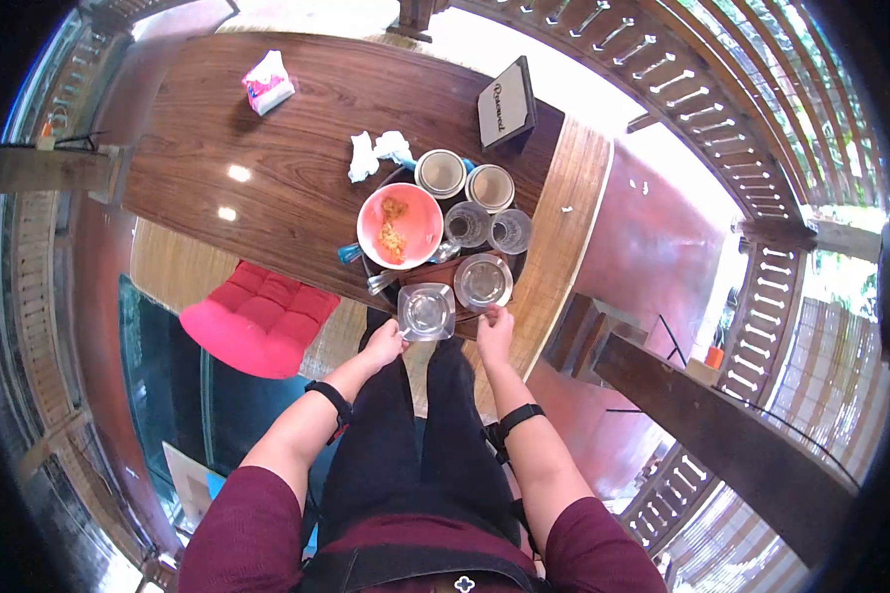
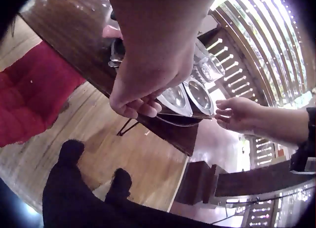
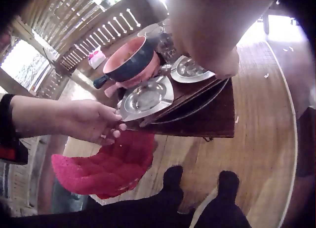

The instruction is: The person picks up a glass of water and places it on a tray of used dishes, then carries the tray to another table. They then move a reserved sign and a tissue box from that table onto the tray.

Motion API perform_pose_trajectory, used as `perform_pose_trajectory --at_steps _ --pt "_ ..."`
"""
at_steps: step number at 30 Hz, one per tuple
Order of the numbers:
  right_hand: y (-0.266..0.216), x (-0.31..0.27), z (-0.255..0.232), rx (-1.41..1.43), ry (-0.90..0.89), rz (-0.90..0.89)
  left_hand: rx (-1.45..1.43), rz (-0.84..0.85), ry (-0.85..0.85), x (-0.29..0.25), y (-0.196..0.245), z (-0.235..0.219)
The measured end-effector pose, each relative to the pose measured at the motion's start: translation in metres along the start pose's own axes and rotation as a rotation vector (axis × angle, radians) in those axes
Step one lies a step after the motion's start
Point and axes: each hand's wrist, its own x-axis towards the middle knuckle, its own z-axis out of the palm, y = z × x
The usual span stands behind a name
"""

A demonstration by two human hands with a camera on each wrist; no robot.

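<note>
My left hand point(image 1: 386, 342) pinches a corner of a clear square saucer point(image 1: 427, 312) at the table's near edge. Beside it, the fingers of my right hand point(image 1: 495, 334) grip the near rim of a second clear saucer point(image 1: 484, 283). Both saucers overlap a round dark tray point(image 3: 197, 109). Also on the tray is a pan point(image 3: 129, 58), pink inside and dark outside, with orange food scraps point(image 1: 393, 237) in it. It sits on another pink pan point(image 3: 136, 76). Spoons point(image 1: 381, 283) lie near the pans.
Two beige cups point(image 1: 440, 173) and two clear glasses point(image 1: 509, 231) stand at the tray's far right. Crumpled tissues point(image 1: 364, 158), a tissue pack point(image 1: 267, 84) and a Reserved sign point(image 1: 507, 103) are on the wooden table point(image 1: 188, 128). A red cushion point(image 1: 259, 321) lies left of my legs.
</note>
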Motion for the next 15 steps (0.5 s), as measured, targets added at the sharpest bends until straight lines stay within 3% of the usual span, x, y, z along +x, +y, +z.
perform_pose_trajectory --at_steps 3,10,15 --pt "0.006 0.018 -0.008 -0.040 0.130 -0.060 -0.102 -0.043 0.069 0.009 -0.006 0.012" --pt "0.040 0.046 -0.016 0.066 0.016 -0.069 -0.206 0.066 0.177 0.022 -0.014 0.019" --pt "0.037 0.050 -0.017 0.385 -0.169 0.240 -0.144 0.157 0.249 0.036 -0.023 0.019"
